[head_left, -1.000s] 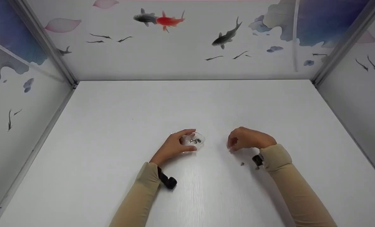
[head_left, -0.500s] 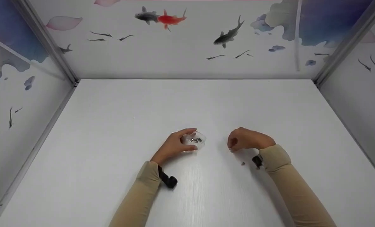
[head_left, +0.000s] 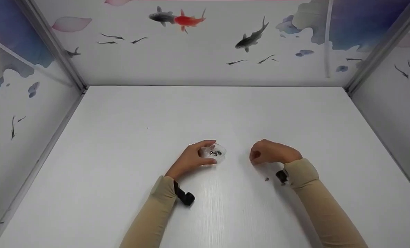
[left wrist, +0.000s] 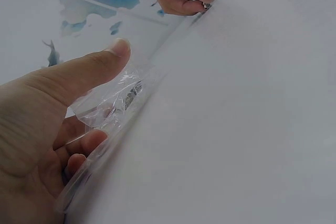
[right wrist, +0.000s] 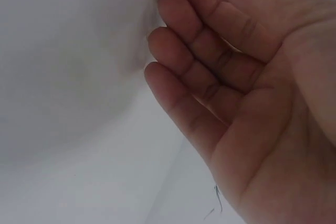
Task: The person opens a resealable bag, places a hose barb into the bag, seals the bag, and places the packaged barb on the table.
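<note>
My left hand (head_left: 191, 158) holds a small clear plastic container (head_left: 222, 157) from its left side, thumb nearest me and fingers round the far side. Several small shiny metal pieces (head_left: 215, 153) lie inside it. To the right of the container, my right hand (head_left: 273, 151) is low over the table, thumb and finger pinched together. The left wrist view shows a small metallic piece (left wrist: 206, 6) between those fingertips; its exact kind is too small to make out. In the right wrist view the other fingers (right wrist: 173, 51) are curled and the pinch is mostly out of frame.
A small loose piece (head_left: 267, 179) lies on the white table (head_left: 211, 113) below my right hand. Another small piece (head_left: 283, 184) is beside the right wrist camera (head_left: 281, 176). Printed panels with fish (head_left: 249, 40) enclose the table at the back and sides.
Both hands keep their places and grips. The whole head view has shifted slightly.
</note>
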Available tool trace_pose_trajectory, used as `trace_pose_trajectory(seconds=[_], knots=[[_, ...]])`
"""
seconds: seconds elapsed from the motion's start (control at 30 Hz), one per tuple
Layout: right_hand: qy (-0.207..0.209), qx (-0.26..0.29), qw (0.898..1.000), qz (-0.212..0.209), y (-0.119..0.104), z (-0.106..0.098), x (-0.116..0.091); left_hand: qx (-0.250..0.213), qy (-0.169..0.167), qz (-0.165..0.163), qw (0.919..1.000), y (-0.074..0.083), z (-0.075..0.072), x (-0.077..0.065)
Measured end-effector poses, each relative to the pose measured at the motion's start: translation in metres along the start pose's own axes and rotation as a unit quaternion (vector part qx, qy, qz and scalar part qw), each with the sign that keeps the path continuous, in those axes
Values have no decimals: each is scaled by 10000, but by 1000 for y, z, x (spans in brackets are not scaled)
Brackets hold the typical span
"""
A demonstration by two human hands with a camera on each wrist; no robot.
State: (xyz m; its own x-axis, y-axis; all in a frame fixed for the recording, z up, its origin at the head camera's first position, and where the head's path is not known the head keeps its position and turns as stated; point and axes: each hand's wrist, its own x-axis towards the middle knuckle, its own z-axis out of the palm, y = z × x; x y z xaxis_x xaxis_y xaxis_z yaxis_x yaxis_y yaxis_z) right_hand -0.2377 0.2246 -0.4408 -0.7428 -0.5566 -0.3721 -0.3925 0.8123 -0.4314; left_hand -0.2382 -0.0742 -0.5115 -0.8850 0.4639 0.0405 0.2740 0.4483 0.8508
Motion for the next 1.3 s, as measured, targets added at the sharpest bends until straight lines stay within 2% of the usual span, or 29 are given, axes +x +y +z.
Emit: trace_pose_trajectory(seconds=[0.13, 0.37, 0.5, 0.8, 1.13, 1.3], knots=[[11, -48, 10000, 37, -2, -1, 0, -91, -33, -91, 9999, 0, -1, -1], [-3, -5, 9997, 261, -5, -4, 1, -65, -32, -66, 10000, 0, 0, 0], [40, 34, 9997, 227, -6, -5, 2, -77, -22, -96, 9999, 1, 0, 0], [234, -28, 9997, -31, -10, -9, 7, -90, -28, -136, 9999, 3, -1, -1], [478, -156, 9970, -581, -26, -14, 15, 15, -7, -80, 10000, 3, -1, -2], [576, -210, 9957, -690, -33, -17, 20, 9, 12, -86, 10000, 3, -1, -2]])
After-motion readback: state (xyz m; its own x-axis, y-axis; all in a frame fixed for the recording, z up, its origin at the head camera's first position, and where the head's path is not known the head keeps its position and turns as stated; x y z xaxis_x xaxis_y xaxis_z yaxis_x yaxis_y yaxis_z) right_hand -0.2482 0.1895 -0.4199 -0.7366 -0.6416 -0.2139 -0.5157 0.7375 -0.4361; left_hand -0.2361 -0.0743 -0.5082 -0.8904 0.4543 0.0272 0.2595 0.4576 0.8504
